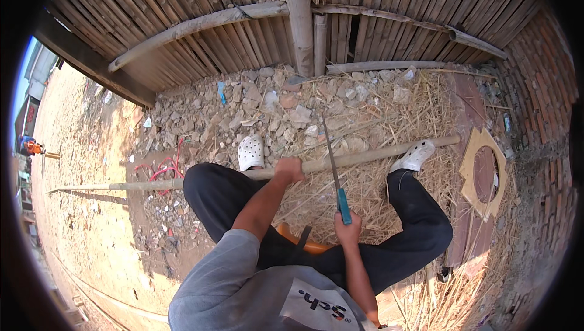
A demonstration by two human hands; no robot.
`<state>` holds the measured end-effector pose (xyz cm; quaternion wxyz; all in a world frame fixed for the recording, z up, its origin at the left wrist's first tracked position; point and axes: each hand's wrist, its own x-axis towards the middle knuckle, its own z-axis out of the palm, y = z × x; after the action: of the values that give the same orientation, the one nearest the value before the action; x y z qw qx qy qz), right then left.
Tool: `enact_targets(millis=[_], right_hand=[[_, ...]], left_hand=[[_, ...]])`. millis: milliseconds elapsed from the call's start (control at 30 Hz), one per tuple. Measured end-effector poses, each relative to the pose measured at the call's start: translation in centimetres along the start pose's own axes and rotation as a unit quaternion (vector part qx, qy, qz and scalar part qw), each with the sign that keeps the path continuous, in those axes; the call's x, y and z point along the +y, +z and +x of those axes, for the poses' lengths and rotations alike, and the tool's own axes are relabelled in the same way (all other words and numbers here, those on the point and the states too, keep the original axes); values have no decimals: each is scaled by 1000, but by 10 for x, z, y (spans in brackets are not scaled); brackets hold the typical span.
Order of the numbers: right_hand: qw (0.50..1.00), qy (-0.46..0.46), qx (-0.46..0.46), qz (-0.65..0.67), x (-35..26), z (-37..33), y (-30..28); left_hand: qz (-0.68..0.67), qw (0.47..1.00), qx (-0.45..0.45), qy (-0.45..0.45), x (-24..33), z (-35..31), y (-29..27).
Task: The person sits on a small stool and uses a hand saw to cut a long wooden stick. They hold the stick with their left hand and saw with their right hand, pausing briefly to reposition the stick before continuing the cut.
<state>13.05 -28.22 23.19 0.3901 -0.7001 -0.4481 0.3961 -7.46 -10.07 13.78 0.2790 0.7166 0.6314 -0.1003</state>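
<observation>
A long bamboo pole lies across in front of me, from the far left to the right side. My left hand is closed around it near its middle. In my right hand is a handsaw, gripped by its teal handle. Its thin dark blade points away from me and crosses the pole a little right of my left hand. Whether the teeth have cut into the bamboo I cannot tell. My left knee overlaps the pole, and my right white clog is against it near its right end.
Ahead stands a bamboo-slat wall with rubble along its foot. Straw covers the ground between my legs. A board with a round hole lies at right, beside a brick wall. Red cord is on the left. An orange seat is under me.
</observation>
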Motion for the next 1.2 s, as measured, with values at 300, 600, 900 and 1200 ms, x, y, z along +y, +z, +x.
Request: enact_targets(millis=[300, 600, 900, 1200], right_hand=[[1000, -5, 0, 1, 17, 17, 27], [1000, -7, -9, -7, 20, 8, 25], [999, 3, -28, -35, 18, -13, 22], [999, 33, -18, -29, 10, 19, -14]], left_hand=[[-2, 999, -41, -5, 1, 21, 9], [-6, 999, -40, -4, -7, 36, 14], [-7, 998, -50, -26, -14, 43, 8], [2, 997, -80, -24, -6, 88, -3]])
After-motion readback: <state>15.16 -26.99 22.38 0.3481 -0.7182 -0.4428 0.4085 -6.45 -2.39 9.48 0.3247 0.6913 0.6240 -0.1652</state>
